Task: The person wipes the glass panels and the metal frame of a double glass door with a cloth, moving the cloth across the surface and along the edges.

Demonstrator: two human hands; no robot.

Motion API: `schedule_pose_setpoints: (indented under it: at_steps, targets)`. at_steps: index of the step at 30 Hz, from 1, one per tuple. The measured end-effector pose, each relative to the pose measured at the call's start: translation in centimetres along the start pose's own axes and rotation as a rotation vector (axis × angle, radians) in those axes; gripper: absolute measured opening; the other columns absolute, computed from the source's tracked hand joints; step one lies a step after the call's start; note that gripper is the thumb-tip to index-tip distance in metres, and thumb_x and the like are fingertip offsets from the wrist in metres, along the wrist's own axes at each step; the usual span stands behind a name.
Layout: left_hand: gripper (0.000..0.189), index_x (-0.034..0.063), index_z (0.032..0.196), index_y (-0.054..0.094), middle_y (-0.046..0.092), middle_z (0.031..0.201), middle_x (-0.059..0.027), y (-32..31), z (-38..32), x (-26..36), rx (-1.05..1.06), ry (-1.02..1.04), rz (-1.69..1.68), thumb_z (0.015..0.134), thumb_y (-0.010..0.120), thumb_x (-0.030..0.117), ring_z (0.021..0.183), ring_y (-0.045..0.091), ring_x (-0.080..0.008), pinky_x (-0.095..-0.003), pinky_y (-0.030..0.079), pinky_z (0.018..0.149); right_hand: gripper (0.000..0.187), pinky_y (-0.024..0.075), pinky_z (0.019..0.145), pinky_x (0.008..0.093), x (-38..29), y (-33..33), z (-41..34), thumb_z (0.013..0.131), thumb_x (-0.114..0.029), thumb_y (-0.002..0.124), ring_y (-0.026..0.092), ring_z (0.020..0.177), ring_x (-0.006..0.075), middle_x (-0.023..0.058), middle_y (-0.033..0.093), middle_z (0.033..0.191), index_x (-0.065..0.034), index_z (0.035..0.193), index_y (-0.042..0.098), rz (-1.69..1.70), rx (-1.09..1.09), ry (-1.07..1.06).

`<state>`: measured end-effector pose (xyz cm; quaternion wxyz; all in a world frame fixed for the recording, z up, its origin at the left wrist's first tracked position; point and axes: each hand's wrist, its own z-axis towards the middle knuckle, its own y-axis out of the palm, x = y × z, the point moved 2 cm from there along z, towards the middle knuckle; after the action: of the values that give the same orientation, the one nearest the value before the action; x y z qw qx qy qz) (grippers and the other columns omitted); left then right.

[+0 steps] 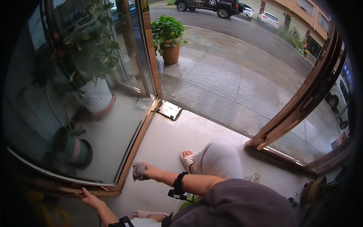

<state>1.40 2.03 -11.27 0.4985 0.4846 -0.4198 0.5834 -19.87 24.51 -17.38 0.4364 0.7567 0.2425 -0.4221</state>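
Observation:
My right hand (pixel 149 172) is closed around a crumpled grey striped cloth (pixel 139 171), just right of the door's lower corner. A glass door (pixel 119 136) with a copper-coloured metal frame (pixel 136 147) stands at the left. My left hand (pixel 91 198) grips the outer edge of that frame near the bottom left, with part of the fingers hidden behind it. Through the glass show a white plant pot (pixel 96 96) and a dark green pot (pixel 75 150). Black straps with small devices sit on both my arms.
A metal floor plate (pixel 169 109) lies at the threshold. Outside, a potted plant (pixel 170 51) stands on wet paving by a road with parked vehicles. Another framed glass panel (pixel 306 133) is at the right, with pots (pixel 313 190) below it. My pink sandals (pixel 187 160) rest on pale tiles.

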Motion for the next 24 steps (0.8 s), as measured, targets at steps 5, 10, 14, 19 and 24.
schedule_pose_setpoints:
  at_steps: [5,10,14,19,24]
  targets:
    - [0.036,-0.0032,0.113,0.035,0.047,0.103,-0.0104,-1.6,-4.5,1.0,0.004,0.038,0.107,0.088,0.051,0.018,0.093,0.048,-0.0197,-0.0306,0.039,0.085,0.057,0.0308,0.095,0.0295,-5.3,11.0,1.6,0.072,-0.005,0.057,0.041,0.114,0.025,0.0149,0.044,0.12,-0.0042,0.124,0.035,-0.309,-0.315,-0.415]
    - [0.027,-0.0043,0.104,0.045,0.053,0.098,-0.0163,-3.2,-10.5,2.3,-0.065,0.177,0.031,0.086,0.051,0.014,0.093,0.053,-0.0207,-0.0318,0.042,0.081,0.077,0.0254,0.101,0.0346,-7.1,23.3,-2.0,0.059,0.006,0.054,0.033,0.118,0.0353,0.0193,0.035,0.122,-0.0041,0.129,0.023,-0.46,-0.42,-0.816]
    - [0.024,-0.0045,0.1,0.049,0.054,0.095,-0.0183,-5.9,-13.9,3.9,-0.123,0.251,0.187,0.087,0.049,0.016,0.091,0.055,-0.0211,-0.0318,0.043,0.078,0.072,0.0295,0.097,0.0347,-7.7,26.4,-5.3,0.059,0.005,0.058,0.037,0.113,0.0354,0.0188,0.038,0.114,-0.0019,0.123,0.026,-0.474,-0.376,-0.79]
    - [0.025,-0.0048,0.094,0.053,0.057,0.091,-0.0209,-5.2,-15.5,7.4,-0.4,0.424,0.501,0.088,0.047,0.018,0.089,0.057,-0.0216,-0.0319,0.044,0.075,0.067,0.0335,0.093,0.0365,-7.1,25.2,-5.4,0.054,0.008,0.057,0.04,0.107,0.037,0.0196,0.04,0.111,-0.0014,0.115,0.032,-0.453,-0.328,-0.93]
    - [0.041,-0.0043,0.105,0.051,0.054,0.105,-0.0218,-10.0,-15.3,13.6,-0.994,0.118,0.504,0.09,0.038,0.032,0.098,0.054,-0.0255,-0.0337,0.043,0.078,0.064,0.0341,0.091,0.0372,-7.5,23.6,-7.3,0.057,0.005,0.058,0.041,0.105,0.0372,0.0203,0.04,0.109,-0.0009,0.115,0.032,-0.49,-0.335,-0.904]
